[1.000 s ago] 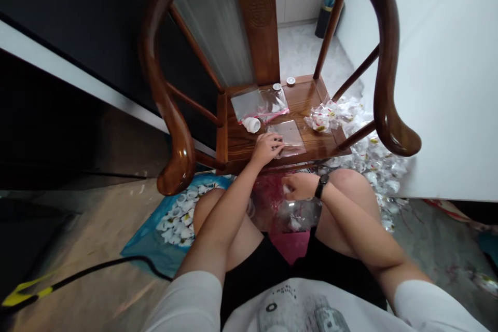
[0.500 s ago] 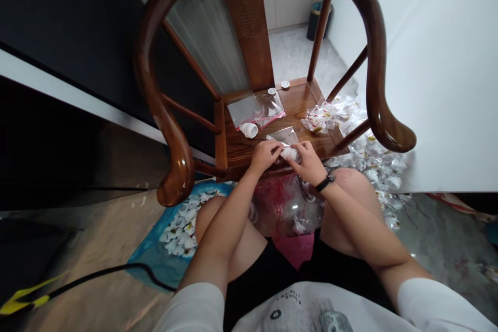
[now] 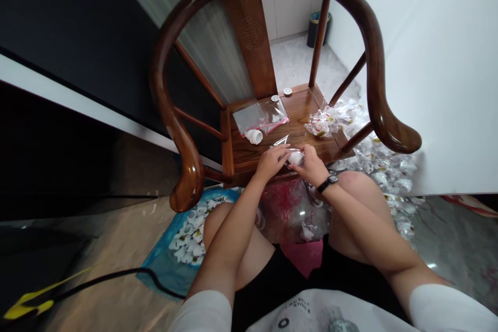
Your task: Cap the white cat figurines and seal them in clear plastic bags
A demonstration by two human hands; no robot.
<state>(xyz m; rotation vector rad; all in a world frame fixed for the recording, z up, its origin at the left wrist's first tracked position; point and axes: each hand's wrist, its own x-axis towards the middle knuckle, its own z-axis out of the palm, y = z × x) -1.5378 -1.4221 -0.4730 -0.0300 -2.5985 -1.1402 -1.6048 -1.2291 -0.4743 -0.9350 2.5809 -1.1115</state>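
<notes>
At the front edge of the wooden chair seat, a small white piece [image 3: 296,158] sits between my two hands, with clear film over it. My left hand [image 3: 272,162] has its fingers together on a clear plastic bag [image 3: 281,141], near the bag's opening or edge. Around the white piece from the right curl the fingers of my right hand [image 3: 313,167], which wears a black watch on the wrist. A second white ribbed piece [image 3: 254,136] lies on the seat left of my hands. Its exact kind is too small to make out.
Clear bags with a pink strip [image 3: 268,119] lie on the chair seat [image 3: 299,109] beside two small round discs [image 3: 287,92]. Bagged white pieces [image 3: 324,122] spill from the seat's right side to a floor pile. A blue bag [image 3: 159,262] holds loose white pieces at lower left.
The white piece, bare in my right hand before, now shows under the clear film. My left fingers have spread over the bag. The whole view has shifted slightly.
</notes>
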